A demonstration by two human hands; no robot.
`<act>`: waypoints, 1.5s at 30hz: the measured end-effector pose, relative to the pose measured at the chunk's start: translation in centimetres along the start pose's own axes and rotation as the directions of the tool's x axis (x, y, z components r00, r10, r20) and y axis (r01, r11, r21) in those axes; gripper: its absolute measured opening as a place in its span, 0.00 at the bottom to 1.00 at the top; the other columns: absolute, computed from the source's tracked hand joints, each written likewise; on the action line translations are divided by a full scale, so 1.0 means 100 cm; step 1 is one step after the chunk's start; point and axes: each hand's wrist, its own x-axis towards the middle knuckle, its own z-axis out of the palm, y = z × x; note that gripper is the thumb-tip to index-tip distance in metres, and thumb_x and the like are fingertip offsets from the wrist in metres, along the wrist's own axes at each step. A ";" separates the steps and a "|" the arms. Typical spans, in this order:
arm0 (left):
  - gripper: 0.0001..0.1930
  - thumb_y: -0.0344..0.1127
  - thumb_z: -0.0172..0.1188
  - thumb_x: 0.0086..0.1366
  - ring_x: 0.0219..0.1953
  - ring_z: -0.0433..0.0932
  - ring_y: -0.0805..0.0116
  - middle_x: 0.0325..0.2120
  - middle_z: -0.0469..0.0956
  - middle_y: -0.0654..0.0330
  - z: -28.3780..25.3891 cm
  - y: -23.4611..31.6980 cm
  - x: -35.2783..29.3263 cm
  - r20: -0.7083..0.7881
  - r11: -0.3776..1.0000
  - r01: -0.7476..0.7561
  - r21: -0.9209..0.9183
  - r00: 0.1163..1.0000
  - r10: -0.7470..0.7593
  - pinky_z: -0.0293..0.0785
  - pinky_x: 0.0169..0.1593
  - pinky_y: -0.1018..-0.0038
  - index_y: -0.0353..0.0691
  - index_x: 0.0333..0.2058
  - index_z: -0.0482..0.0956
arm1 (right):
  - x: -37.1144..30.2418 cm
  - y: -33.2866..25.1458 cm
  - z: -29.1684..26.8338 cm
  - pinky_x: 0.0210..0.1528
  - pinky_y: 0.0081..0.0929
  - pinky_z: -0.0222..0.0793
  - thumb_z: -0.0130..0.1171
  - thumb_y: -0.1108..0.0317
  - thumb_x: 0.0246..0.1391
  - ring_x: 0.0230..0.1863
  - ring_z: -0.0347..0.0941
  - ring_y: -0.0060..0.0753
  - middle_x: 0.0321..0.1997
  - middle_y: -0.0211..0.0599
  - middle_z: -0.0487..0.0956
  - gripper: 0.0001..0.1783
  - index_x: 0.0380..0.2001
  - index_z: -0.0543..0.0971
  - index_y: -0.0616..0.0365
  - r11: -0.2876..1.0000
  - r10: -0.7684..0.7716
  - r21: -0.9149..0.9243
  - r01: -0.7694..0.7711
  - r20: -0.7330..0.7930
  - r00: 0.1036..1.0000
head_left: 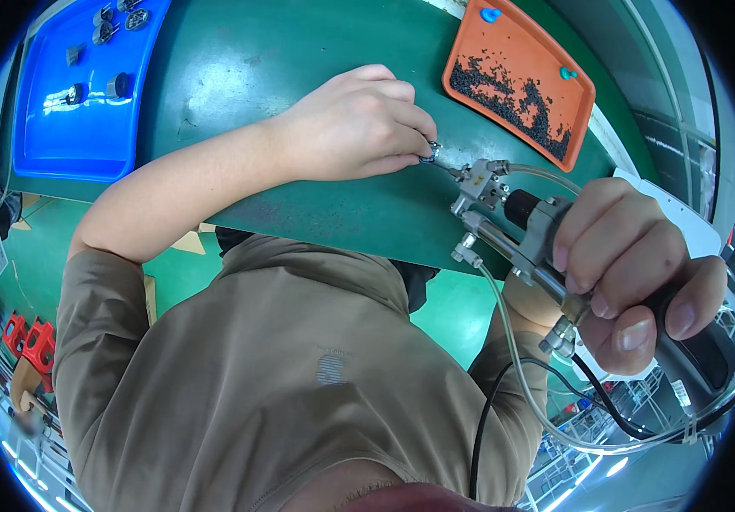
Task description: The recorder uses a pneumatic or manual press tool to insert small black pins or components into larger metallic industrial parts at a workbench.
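Observation:
My right hand (628,264) is wrapped round the black grip of a pistol-shaped dispensing gun (485,229) with metal fittings and hoses. The gun's thin nozzle points left, over the green table (239,77). At its tip, the fingertips of my left hand (359,124) pinch a small, shiny dark part (430,153). Fingers cover most of this part. Whether the nozzle touches it or stops just short, I cannot tell.
A blue tray (128,141) at the far left holds several dark round parts (117,84). At the far right, an orange tray (489,60) contains many tiny black pieces (504,98) and two blue-green knobs. A clear hose (513,341) and black cable (483,418) hang from the gun.

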 end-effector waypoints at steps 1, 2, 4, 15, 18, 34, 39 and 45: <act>0.06 0.35 0.70 0.57 0.37 0.77 0.69 0.41 0.83 0.70 0.000 0.000 -0.001 0.000 1.000 -0.001 -0.003 1.000 0.001 0.71 0.48 0.69 0.44 0.34 0.87 | 0.000 0.003 0.001 0.27 0.26 0.66 0.56 0.68 0.60 0.21 0.68 0.23 0.25 0.26 0.72 0.15 0.49 0.70 0.44 1.000 0.002 -0.002 -0.002 -0.002 1.000; 0.06 0.35 0.70 0.57 0.37 0.77 0.69 0.41 0.83 0.70 0.001 0.000 -0.001 0.001 1.000 0.003 -0.003 1.000 -0.003 0.71 0.48 0.69 0.44 0.34 0.87 | -0.001 0.005 0.003 0.27 0.27 0.66 0.56 0.68 0.60 0.21 0.68 0.24 0.24 0.26 0.72 0.15 0.49 0.70 0.44 1.000 -0.013 -0.011 0.013 -0.014 1.000; 0.06 0.35 0.70 0.57 0.37 0.77 0.69 0.41 0.83 0.70 0.001 0.000 0.000 0.001 1.000 0.006 -0.005 1.000 -0.006 0.71 0.48 0.69 0.44 0.34 0.87 | -0.001 0.007 0.003 0.26 0.27 0.67 0.56 0.68 0.60 0.21 0.68 0.24 0.24 0.26 0.72 0.15 0.50 0.70 0.44 0.999 -0.026 -0.022 0.025 -0.028 0.999; 0.06 0.35 0.69 0.58 0.36 0.76 0.68 0.41 0.83 0.70 0.003 0.002 0.000 0.003 1.000 0.008 0.003 1.000 -0.008 0.71 0.48 0.69 0.44 0.34 0.87 | -0.002 0.010 0.008 0.25 0.26 0.68 0.57 0.67 0.60 0.20 0.69 0.23 0.24 0.25 0.72 0.15 0.49 0.70 0.43 1.000 -0.017 -0.018 0.017 -0.016 1.000; 0.05 0.35 0.69 0.58 0.36 0.76 0.68 0.41 0.83 0.70 0.002 0.001 -0.001 -0.006 1.000 0.006 0.004 1.000 -0.006 0.71 0.47 0.69 0.44 0.33 0.86 | 0.001 0.013 0.010 0.24 0.26 0.68 0.57 0.69 0.60 0.19 0.69 0.24 0.24 0.25 0.72 0.15 0.49 0.70 0.43 0.999 -0.033 -0.024 0.033 -0.011 0.999; 0.06 0.39 0.68 0.58 0.39 0.76 0.69 0.38 0.81 0.72 -0.014 0.017 0.003 -0.003 0.997 -0.035 0.064 0.999 0.036 0.70 0.49 0.67 0.47 0.32 0.85 | -0.011 -0.010 0.019 0.15 0.27 0.68 0.67 0.80 0.46 0.14 0.71 0.29 0.18 0.28 0.74 0.20 0.34 0.66 0.52 0.960 -0.255 0.048 0.276 -0.251 0.934; 0.06 0.34 0.70 0.53 0.41 0.80 0.65 0.37 0.83 0.66 -0.095 0.033 -0.015 -0.348 0.916 0.181 0.358 0.936 -0.049 0.72 0.48 0.64 0.48 0.31 0.83 | -0.012 -0.031 0.018 0.17 0.17 0.70 0.64 0.73 0.53 0.12 0.68 0.18 0.16 0.22 0.72 0.15 0.39 0.68 0.51 0.939 -0.344 -0.088 0.334 -0.309 0.887; 0.06 0.31 0.70 0.55 0.41 0.83 0.58 0.37 0.86 0.60 -0.188 -0.008 -0.112 -0.565 0.569 0.657 0.495 0.741 -0.363 0.74 0.48 0.63 0.42 0.33 0.85 | -0.007 -0.025 0.014 0.18 0.19 0.73 0.66 0.72 0.53 0.13 0.70 0.20 0.17 0.24 0.74 0.16 0.39 0.69 0.52 0.948 -0.312 -0.032 0.318 -0.310 0.898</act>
